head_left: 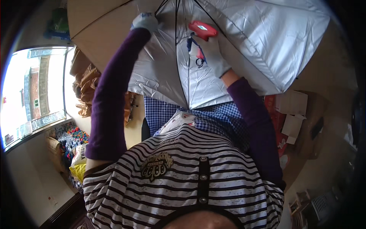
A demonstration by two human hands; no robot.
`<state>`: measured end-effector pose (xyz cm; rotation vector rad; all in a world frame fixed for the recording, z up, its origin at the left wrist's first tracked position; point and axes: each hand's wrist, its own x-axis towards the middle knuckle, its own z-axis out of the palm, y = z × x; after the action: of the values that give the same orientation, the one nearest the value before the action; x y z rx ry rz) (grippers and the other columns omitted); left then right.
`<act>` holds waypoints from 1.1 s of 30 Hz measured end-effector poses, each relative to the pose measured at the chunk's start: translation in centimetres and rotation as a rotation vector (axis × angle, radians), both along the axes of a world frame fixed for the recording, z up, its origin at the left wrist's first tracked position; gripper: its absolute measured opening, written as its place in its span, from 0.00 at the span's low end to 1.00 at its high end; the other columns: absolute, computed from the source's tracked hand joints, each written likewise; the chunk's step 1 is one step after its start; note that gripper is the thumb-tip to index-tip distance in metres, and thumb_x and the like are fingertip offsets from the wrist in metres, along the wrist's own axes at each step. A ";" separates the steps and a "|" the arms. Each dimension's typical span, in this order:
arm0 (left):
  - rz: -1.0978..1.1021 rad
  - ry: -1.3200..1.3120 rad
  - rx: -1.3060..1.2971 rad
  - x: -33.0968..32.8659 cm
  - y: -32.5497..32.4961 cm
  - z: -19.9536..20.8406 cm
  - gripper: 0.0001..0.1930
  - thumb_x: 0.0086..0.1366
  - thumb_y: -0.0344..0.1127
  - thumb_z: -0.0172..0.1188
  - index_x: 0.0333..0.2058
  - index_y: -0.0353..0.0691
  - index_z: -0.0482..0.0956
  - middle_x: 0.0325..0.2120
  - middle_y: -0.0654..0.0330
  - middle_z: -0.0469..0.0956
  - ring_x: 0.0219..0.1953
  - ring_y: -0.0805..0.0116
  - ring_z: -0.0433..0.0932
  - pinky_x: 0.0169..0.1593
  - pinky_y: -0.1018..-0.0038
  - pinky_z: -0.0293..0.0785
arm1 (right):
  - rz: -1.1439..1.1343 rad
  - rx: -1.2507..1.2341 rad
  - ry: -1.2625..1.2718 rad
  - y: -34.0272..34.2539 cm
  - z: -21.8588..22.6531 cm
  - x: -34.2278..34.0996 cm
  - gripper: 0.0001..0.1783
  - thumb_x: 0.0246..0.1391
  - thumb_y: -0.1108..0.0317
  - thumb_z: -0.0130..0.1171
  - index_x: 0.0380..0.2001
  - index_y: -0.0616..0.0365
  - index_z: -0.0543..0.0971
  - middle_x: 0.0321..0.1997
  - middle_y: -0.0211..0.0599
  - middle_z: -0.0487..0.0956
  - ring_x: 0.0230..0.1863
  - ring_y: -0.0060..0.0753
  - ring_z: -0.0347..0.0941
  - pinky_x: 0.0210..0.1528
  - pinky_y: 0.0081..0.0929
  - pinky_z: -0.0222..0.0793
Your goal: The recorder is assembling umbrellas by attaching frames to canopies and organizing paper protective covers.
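A silver umbrella (244,49) is spread open in front of me, its thin dark ribs (176,45) fanning out from the top edge of the view. At the upper left, my left hand (145,23), in a white glove with blue print, is closed against the umbrella next to the ribs. Its fingertips are hidden, so what they hold cannot be made out. My right hand (214,53), gloved too, is wrapped round a red handheld tool (203,29) over the silver cloth. A small dark ring (199,62) hangs below this hand. The tool's exact kind is unclear.
Blue checked cloth (160,110) covers my lap under the umbrella's near edge. Brown paper bundles (85,84) lie to the left, below a bright window (34,91). Further down is a pile of small colourful items (72,135). Open cardboard boxes (293,110) stand at the right.
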<state>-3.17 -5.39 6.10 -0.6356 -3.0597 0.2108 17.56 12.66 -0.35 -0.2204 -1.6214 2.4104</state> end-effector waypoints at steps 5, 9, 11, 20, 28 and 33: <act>0.018 0.434 0.371 8.5 2.7 -0.5 0.24 0.55 0.53 0.59 0.43 0.39 0.78 0.40 0.48 0.80 0.45 0.53 0.78 0.48 0.63 0.74 | -0.060 0.047 -0.117 0.0 -2.1 1.0 0.11 0.51 0.69 0.62 0.38 0.60 0.77 0.32 0.28 0.77 0.31 0.17 0.72 0.33 0.19 0.68; 0.172 -0.172 0.302 9.9 6.5 -2.3 0.23 0.55 0.53 0.59 0.39 0.39 0.80 0.37 0.50 0.81 0.44 0.54 0.79 0.46 0.64 0.75 | -0.117 -0.002 -0.115 0.1 -2.8 1.4 0.07 0.51 0.67 0.61 0.31 0.59 0.78 0.24 0.24 0.75 0.22 0.15 0.68 0.24 0.20 0.64; 0.183 -0.241 0.332 8.9 8.3 -3.2 0.21 0.58 0.52 0.57 0.37 0.38 0.81 0.37 0.49 0.81 0.44 0.53 0.80 0.46 0.64 0.76 | -0.083 -0.046 -0.149 0.2 -3.6 1.5 0.07 0.51 0.67 0.61 0.31 0.59 0.78 0.23 0.24 0.74 0.22 0.15 0.68 0.25 0.21 0.64; 0.168 -0.642 0.537 6.0 8.5 -2.9 0.16 0.57 0.44 0.60 0.30 0.33 0.80 0.23 0.51 0.82 0.26 0.60 0.83 0.27 0.69 0.78 | -0.113 -0.099 -0.278 -0.9 -4.5 2.3 0.11 0.48 0.64 0.62 0.32 0.59 0.78 0.23 0.24 0.73 0.23 0.16 0.68 0.24 0.24 0.63; 0.185 -0.727 0.468 4.9 8.4 -2.8 0.09 0.61 0.36 0.57 0.30 0.37 0.83 0.21 0.56 0.82 0.21 0.66 0.82 0.22 0.72 0.78 | -0.081 0.024 -0.283 -2.4 -3.9 3.1 0.10 0.47 0.63 0.62 0.28 0.57 0.77 0.21 0.24 0.73 0.21 0.17 0.68 0.23 0.24 0.63; 0.203 -0.778 0.495 5.2 8.2 -2.6 0.10 0.60 0.36 0.57 0.29 0.35 0.83 0.20 0.57 0.82 0.20 0.66 0.81 0.21 0.73 0.76 | -0.035 0.004 -0.328 -1.9 -4.1 3.1 0.08 0.46 0.63 0.62 0.26 0.56 0.76 0.21 0.23 0.73 0.21 0.18 0.67 0.23 0.25 0.63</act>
<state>2.00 2.78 3.47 -0.4379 -3.6346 -0.9948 20.67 10.74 -4.42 -0.6685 -1.7331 2.4424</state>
